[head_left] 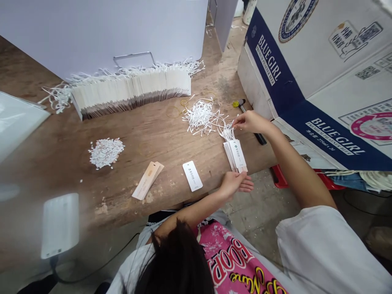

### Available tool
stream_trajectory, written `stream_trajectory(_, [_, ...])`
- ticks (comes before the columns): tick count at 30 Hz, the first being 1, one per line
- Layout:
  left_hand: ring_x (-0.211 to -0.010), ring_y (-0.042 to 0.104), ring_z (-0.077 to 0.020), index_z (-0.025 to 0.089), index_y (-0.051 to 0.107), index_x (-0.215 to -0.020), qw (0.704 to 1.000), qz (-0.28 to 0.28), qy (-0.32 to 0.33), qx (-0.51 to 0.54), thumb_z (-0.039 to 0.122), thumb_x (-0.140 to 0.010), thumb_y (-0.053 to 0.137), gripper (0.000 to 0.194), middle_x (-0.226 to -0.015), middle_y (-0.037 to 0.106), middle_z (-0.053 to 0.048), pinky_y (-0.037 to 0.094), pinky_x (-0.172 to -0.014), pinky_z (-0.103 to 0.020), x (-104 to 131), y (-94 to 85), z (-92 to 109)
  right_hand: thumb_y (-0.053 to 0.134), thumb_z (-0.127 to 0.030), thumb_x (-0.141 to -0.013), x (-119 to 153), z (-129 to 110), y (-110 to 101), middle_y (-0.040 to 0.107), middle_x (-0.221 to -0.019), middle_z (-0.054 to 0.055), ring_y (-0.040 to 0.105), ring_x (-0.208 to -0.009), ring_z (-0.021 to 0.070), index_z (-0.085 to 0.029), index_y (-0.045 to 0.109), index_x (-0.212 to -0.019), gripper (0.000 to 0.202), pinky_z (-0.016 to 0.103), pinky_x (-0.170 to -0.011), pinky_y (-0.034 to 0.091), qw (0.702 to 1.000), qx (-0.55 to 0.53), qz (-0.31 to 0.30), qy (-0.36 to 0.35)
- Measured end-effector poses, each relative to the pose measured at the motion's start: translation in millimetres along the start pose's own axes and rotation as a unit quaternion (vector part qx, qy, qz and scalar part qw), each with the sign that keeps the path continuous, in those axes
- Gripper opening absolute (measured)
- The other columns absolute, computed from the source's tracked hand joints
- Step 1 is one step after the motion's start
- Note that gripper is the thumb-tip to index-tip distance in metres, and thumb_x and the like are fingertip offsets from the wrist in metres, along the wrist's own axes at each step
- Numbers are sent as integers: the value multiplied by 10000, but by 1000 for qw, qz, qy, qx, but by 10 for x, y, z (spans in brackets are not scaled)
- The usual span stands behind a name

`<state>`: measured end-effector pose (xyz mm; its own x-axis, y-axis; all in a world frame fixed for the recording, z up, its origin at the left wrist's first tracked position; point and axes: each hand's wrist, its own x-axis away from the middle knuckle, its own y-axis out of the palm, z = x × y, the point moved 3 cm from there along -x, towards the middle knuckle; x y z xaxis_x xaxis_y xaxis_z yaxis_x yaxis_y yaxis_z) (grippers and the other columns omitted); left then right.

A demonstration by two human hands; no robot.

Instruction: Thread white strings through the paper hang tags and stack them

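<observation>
Several tags (238,154) point lengthwise away, slightly left, strings (228,133) foremost.

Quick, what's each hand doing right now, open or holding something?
Left hand: open, fingers extended, at the lower end of the tag stack.
Right hand: fingers closed on the white strings at the stack's top end.

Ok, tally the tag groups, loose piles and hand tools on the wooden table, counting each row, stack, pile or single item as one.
Tag groups: 4 (long strung row, strung bundle, separate white tag, peach stack)
Loose piles: 2 (white strings, small white bits)
Hand tools: 1 (mallet)
Total: 7
</observation>
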<state>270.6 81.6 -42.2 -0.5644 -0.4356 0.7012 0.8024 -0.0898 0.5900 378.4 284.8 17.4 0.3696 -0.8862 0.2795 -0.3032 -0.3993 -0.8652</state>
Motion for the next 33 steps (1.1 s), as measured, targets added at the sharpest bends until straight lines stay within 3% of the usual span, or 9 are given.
stream_trajectory(3, [-540,639,-103,86,669,-753,996,-58,-65,1,296,-940,456,352,-654,688,-74,516,-587,-220,118,-27,-85,652,-195,-755,-13,-24,-5,736,-897,74,663,-844,241,-165,744,-903,177,339,-764,502,998,24,37,-46])
stream_trajectory(6, [-514,618,-88,106,695,-864,980,-157,-116,-42,329,-902,511,291,-704,704,-67,454,-506,-184,414,-147,-149,669,-199,-786,172,-270,-56,598,-1269,125,536,-1176,320,-199,653,-1156,370,509,-975,424,969,65,192,-141])
stream_trajectory(9, [-492,574,-83,153,690,-967,975,-152,-4,-161,392,-857,564,292,-751,712,-50,395,-471,-187,851,-503,-28,590,-200,-867,559,-718,133,581,-1278,133,511,-1213,293,-201,589,-1228,362,537,-1013,408,939,50,267,-212])
stream_trajectory(12, [-639,619,-141,202,690,-987,903,189,223,-313,402,-883,504,292,-779,710,-35,471,-632,-255,1340,-1190,294,554,-243,-902,969,-1211,719,605,-1259,141,509,-1235,270,-160,548,-1269,376,497,-1011,457,937,14,177,-302])
stream_trajectory(15, [-924,613,-229,199,702,-996,650,499,353,-452,380,-860,541,278,-1005,696,-82,445,-875,-349,1799,-1825,554,572,-312,-896,1262,-1500,1424,525,-1364,201,448,-1309,302,-42,501,-1304,494,505,-1084,408,937,43,93,-335])
stream_trajectory(17, [-883,604,-239,190,701,-1038,572,546,332,-514,389,-833,570,315,-1026,677,-95,444,-855,-360,1903,-2132,623,523,-205,-920,1383,-1561,1744,556,-1339,188,477,-1292,287,-42,540,-1262,380,495,-1083,419,932,63,113,-339])
stream_trajectory(21, [-671,594,-178,182,731,-897,600,536,288,-520,357,-793,604,240,-862,687,-51,460,-690,-291,1897,-2453,641,470,-55,-914,1550,-1565,1945,659,-1209,150,542,-1236,265,-66,627,-1133,270,465,-1027,488,915,48,188,-354])
stream_trajectory(29, [-637,580,-154,182,697,-792,652,526,338,-428,293,-725,631,146,-783,667,-31,467,-645,-271,1926,-2507,619,570,-27,-844,1704,-1621,1700,716,-1083,125,656,-1072,233,-173,598,-1237,421,390,-845,594,878,-66,389,-273])
stream_trajectory(33, [-649,599,-149,157,662,-818,746,484,351,-293,281,-680,656,185,-714,645,-21,486,-646,-260,1962,-2432,572,609,22,-784,1683,-1830,1598,729,-1043,115,686,-999,235,-190,612,-1244,507,363,-799,608,836,-76,487,-240])
